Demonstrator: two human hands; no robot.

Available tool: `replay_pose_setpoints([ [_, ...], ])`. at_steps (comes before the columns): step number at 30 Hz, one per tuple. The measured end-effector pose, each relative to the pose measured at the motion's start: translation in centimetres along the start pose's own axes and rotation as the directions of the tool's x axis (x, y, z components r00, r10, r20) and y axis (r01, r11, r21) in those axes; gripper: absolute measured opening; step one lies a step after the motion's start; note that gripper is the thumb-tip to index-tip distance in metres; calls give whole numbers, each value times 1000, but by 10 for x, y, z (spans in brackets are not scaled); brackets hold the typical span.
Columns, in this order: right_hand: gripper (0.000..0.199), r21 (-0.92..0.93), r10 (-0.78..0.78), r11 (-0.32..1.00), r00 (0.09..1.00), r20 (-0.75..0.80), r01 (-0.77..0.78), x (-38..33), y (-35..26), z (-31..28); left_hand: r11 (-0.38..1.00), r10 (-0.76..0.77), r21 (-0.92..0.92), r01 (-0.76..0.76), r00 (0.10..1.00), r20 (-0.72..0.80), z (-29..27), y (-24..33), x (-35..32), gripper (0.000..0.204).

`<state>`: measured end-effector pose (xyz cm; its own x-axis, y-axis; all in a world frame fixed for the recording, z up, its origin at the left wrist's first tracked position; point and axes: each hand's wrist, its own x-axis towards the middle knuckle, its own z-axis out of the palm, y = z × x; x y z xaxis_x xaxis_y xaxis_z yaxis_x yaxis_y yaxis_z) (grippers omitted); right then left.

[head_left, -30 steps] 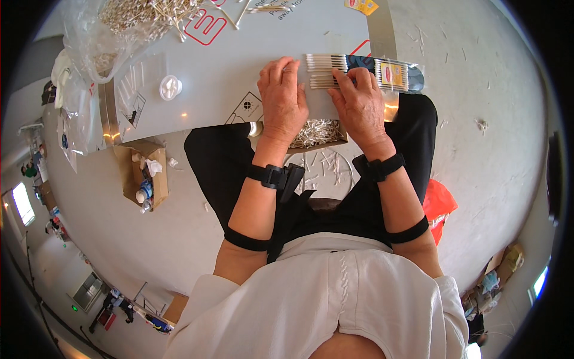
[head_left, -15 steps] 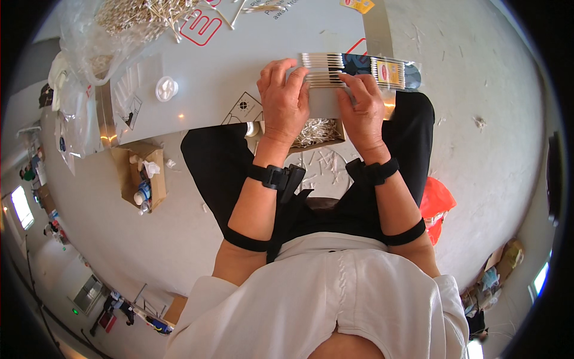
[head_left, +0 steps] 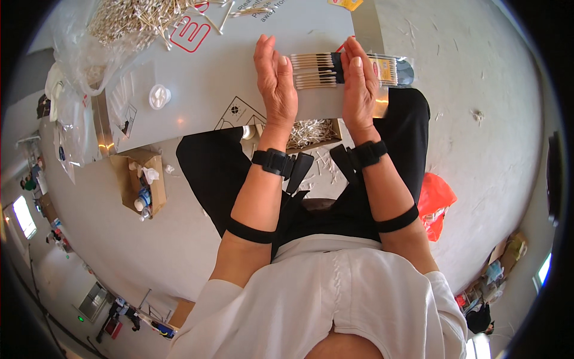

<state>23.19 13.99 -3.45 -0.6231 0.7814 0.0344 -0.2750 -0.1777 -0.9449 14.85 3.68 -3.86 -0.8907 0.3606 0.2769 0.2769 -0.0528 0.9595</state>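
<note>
A neat stack of cotton swabs (head_left: 313, 61) lies crosswise on the grey tabletop, white tips to the left, its other end over a dark strip (head_left: 339, 67). My left hand (head_left: 277, 87) stands on edge beside the tips, fingers stretched out and palm turned inward. Facing it, my right hand (head_left: 360, 90) is also on edge with straight fingers, across the dark strip and hiding part of it. Neither hand grips anything. Just right of it is a clear packet of swabs with a yellow label (head_left: 384, 70), reaching past the table's right edge.
A large heap of loose swabs (head_left: 131, 21) lies at the far left, near a clear plastic bag (head_left: 72, 60). A small white cup (head_left: 159, 97) stands left of my hands. Below the table edge are a box of swabs (head_left: 312, 133) and a cardboard box (head_left: 128, 179) with bottles.
Both hands have let go of the swabs and straightened their fingers. They now stand upright with palms facing each other, one at each side of the stack.
</note>
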Motion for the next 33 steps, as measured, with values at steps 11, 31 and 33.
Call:
replay_pose_setpoints([
  [11, 54, 16, 14, 1000, 999, 48, -15, 7, 2, 10, 958, -103, -268, 103, 995, 14, 22, -4, 3, 51],
  [31, 42, 28, 111, 993, 994, 7, -111, 2, -9, -9, 999, -21, -24, 24, 992, 127, -5, 2, 5, 51],
  [33, 37, -47, 107, 993, 994, 6, -106, -1, -12, -16, 958, 98, 242, -156, 967, 236, -11, 5, 5, 56],
])
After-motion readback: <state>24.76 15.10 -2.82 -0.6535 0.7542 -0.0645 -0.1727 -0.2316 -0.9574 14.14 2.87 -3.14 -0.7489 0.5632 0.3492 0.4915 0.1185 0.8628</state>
